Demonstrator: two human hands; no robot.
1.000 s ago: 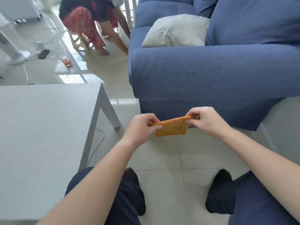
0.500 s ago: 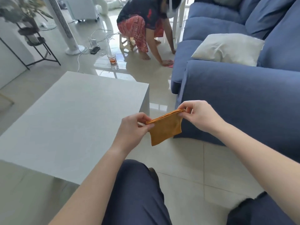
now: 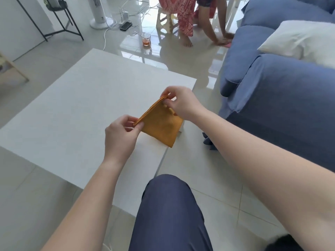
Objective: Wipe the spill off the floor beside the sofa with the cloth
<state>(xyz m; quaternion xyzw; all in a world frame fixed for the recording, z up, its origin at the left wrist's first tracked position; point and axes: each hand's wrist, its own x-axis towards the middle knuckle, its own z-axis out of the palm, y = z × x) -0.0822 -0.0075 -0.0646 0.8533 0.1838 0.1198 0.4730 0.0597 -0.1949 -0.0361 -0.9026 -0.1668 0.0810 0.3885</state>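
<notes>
A folded orange cloth point(image 3: 162, 125) hangs in the air over the right edge of the white coffee table point(image 3: 78, 109). My left hand point(image 3: 121, 134) pinches its near top corner. My right hand point(image 3: 179, 103) pinches its far top corner, with fingers behind the fabric. The blue sofa point(image 3: 282, 98) stands to the right, and a strip of pale tiled floor point(image 3: 201, 169) runs between it and the table. I cannot make out any spill on that floor.
A white cushion point(image 3: 301, 40) lies on the sofa. Another person point(image 3: 188, 15) crouches on the far floor with a hand down beside the sofa. A glass of orange drink point(image 3: 146, 40), cables, a tower fan point(image 3: 98, 13) and a black stand point(image 3: 59, 17) are beyond the table. My knee point(image 3: 168, 211) is below.
The view has swung left and up from the floor by the sofa to over the table. Both hands still hold the cloth, which now hangs lower and slants away from me.
</notes>
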